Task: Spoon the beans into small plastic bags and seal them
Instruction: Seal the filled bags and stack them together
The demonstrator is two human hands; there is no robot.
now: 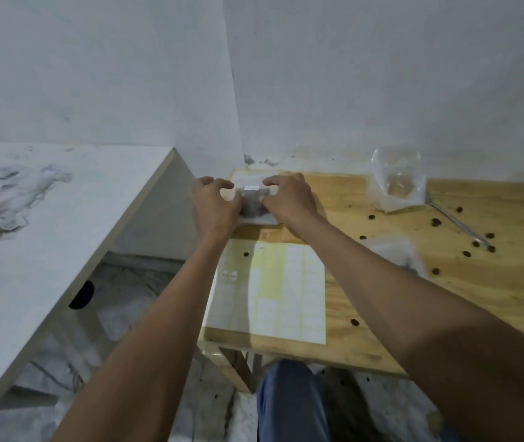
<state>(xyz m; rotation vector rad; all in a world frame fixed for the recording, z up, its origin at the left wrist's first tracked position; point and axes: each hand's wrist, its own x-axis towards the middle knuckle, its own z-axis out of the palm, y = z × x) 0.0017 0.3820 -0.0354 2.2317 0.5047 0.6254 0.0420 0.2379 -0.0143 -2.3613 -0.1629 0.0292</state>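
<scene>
Head camera, centre of frame: a person's left hand [214, 199] and right hand [287, 196] pinch opposite sides of a small bean-filled bag [252, 204] with a white label [252, 188] on its top strip, which runs left to right between the curled fingers; sealing appears under way, while the supply bag [396, 183] and spoon [458, 223] sit upper right on the plywood table [381, 298]

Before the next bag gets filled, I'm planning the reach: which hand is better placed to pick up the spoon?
Right. The spoon lies on the table's right side, beside the right hand; the left hand would have to cross over.
</scene>
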